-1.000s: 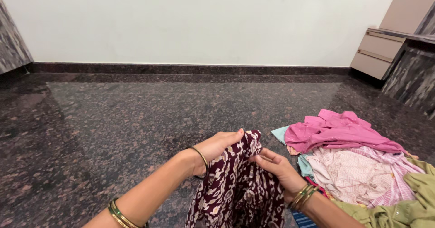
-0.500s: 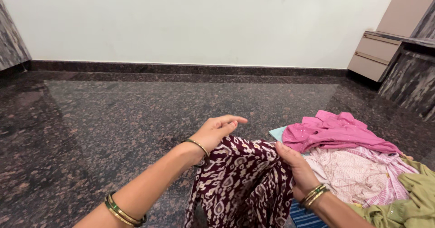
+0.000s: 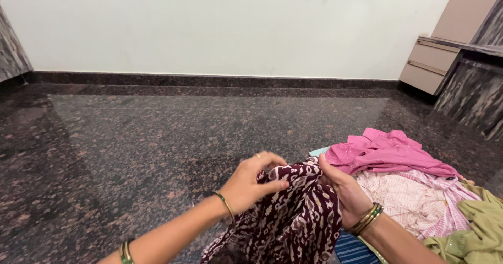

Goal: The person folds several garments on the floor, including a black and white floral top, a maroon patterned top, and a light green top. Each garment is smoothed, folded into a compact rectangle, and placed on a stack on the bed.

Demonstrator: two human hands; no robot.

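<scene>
The left hand [image 3: 252, 182] pinches the top edge of a maroon printed cloth [image 3: 293, 217], thumb pressed against fingers over a fold. The cloth hangs bunched between both hands, above the dark granite floor [image 3: 131, 148]. The right hand [image 3: 343, 190] grips its other side, fingers closed in the fabric. Just right lies a pile: pink garment [image 3: 387, 154], pale striped cloth [image 3: 414, 196], olive cloth [image 3: 471, 232].

A dark speckled granite floor [image 3: 131, 154] fills most of the view, polished enough to show a pale sheen. At the far side stands a plain white wall [image 3: 225, 28] with a dark skirting [image 3: 209, 80] (same stone as the floor). At far right sit beige drawers [image 3: 427, 65] beside a dark veined stone panel [image 3: 474, 96].
</scene>
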